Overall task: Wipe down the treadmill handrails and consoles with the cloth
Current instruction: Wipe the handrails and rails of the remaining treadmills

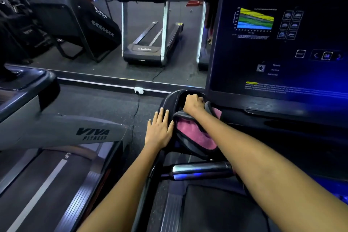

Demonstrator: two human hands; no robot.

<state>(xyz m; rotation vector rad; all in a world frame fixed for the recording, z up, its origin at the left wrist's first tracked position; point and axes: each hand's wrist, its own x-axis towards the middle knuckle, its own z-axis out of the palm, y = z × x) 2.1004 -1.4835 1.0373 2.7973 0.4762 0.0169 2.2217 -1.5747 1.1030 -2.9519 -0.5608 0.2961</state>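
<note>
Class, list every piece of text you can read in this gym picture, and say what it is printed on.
"VIVA FITNESS": grey side arm of the neighbouring treadmill.
"OK": button on the dark console screen.
"Speed": same screen, beside the diamond icon.
Chart labels, yellow-tagged warning lines and mirrored treadmill logos: too blurred to read.

The cloth [195, 134] is pink with a dark grey border, crumpled and draped over the left corner of the black console [282, 43], running from under the right hand [194, 103] down beneath the right forearm, just beside the left hand [160, 130]. The console's dark screen, up and right of both hands, shows a coloured chart and icons. A glossy black handrail [201, 170] lies crosswise below the cloth, under the right forearm.
</note>
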